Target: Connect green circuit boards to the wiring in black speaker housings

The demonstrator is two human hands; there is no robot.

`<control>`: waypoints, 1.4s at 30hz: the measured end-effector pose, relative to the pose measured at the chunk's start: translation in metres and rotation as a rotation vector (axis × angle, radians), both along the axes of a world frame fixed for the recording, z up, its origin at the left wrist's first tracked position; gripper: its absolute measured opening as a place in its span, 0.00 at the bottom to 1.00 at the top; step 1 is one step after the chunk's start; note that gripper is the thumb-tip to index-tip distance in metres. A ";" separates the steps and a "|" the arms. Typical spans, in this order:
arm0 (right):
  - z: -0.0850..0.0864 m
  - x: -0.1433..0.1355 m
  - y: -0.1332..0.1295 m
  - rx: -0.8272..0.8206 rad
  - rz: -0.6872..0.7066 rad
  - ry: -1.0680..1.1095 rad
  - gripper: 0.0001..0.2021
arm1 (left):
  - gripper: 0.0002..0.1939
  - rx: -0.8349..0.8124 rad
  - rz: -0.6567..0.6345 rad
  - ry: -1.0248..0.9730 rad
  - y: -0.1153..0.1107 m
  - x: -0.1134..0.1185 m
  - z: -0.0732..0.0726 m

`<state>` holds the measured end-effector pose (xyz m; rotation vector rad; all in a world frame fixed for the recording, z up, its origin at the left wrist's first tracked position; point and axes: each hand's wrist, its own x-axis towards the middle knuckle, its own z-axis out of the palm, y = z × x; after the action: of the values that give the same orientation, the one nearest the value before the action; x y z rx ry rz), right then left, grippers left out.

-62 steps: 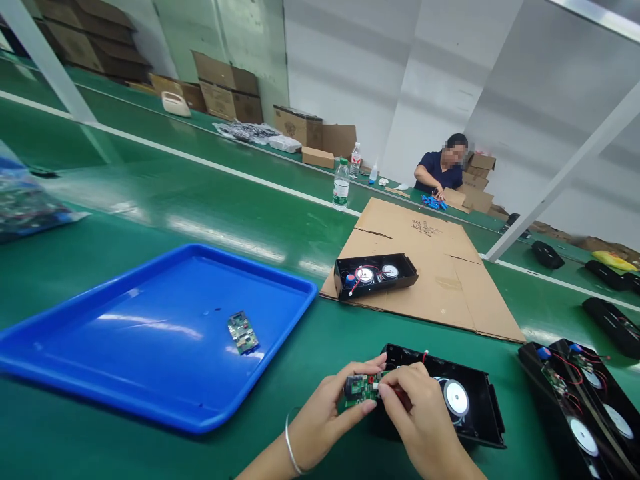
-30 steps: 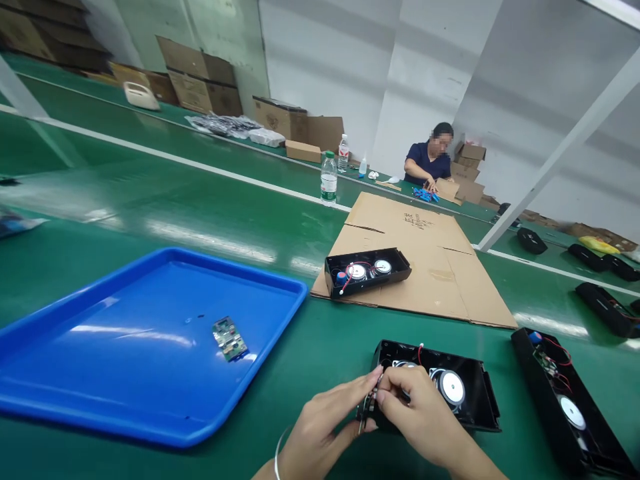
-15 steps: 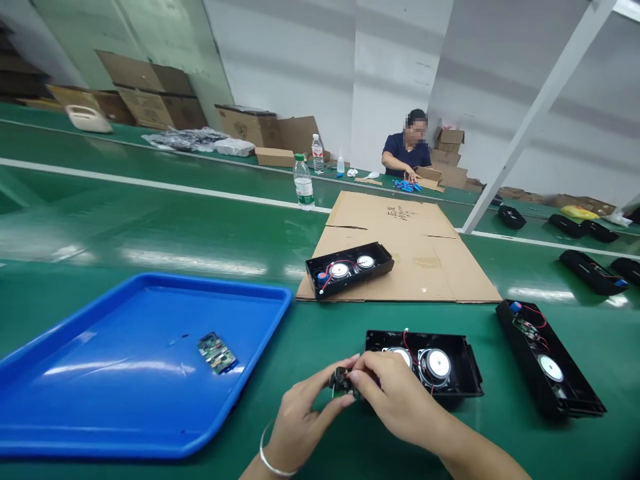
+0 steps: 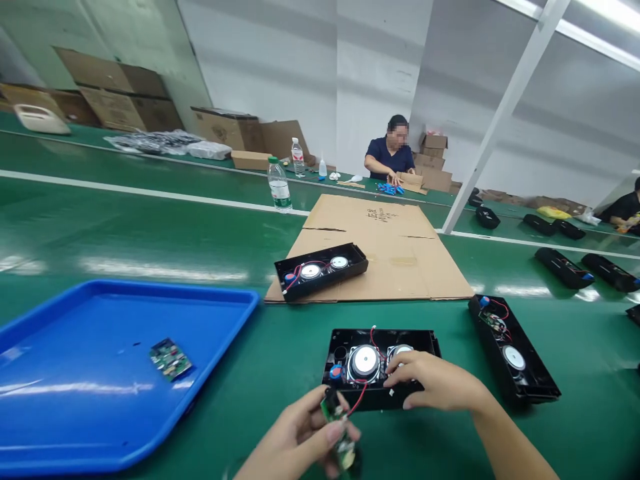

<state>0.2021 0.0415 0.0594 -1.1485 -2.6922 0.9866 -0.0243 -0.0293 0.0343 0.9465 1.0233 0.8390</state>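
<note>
My left hand [image 4: 313, 433] is closed on a small green circuit board [image 4: 336, 417], held tilted in front of a black speaker housing [image 4: 385, 398]. A red wire [image 4: 357, 399] runs between the housing and the board; its end at the board is hard to make out. Two round speakers [image 4: 364, 361] with pale centres sit in this housing, and a blue-and-red round part [image 4: 336, 372] is at its left end. Over the housing's right half reaches my right hand [image 4: 427, 380], fingers apart, close to the front wall. Beside its fingertips shows a small white plug [image 4: 391, 393].
At left lies a blue tray [image 4: 200, 373] with another circuit board [image 4: 171, 359]. A second housing [image 4: 323, 273] rests on flattened cardboard [image 4: 400, 280]; a third [image 4: 515, 350] stands at right. Behind are a water bottle [image 4: 279, 188], a pole [image 4: 500, 127] and a seated co-worker [image 4: 390, 155].
My hands have separated. The left brought the circuit board lower and nearer, while the right let go of it and moved right over the housing. The view has shifted right.
</note>
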 end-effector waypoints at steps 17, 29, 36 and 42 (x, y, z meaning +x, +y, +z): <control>-0.048 -0.023 0.005 0.403 -0.232 0.424 0.07 | 0.20 0.579 0.229 0.580 0.034 0.039 -0.040; -0.047 -0.026 -0.003 0.826 -0.041 0.151 0.16 | 0.15 0.884 0.254 0.775 0.034 0.044 -0.032; -0.057 -0.030 -0.009 0.827 -0.164 0.233 0.15 | 0.15 0.823 0.289 0.577 0.032 0.046 -0.031; -0.046 -0.023 0.000 0.449 -0.194 0.252 0.12 | 0.15 0.827 0.258 0.523 0.032 0.044 -0.029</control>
<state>0.1790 0.0419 0.0132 -1.0785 -2.3736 0.4308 0.0196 0.0027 0.0057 1.8278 1.2804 1.3125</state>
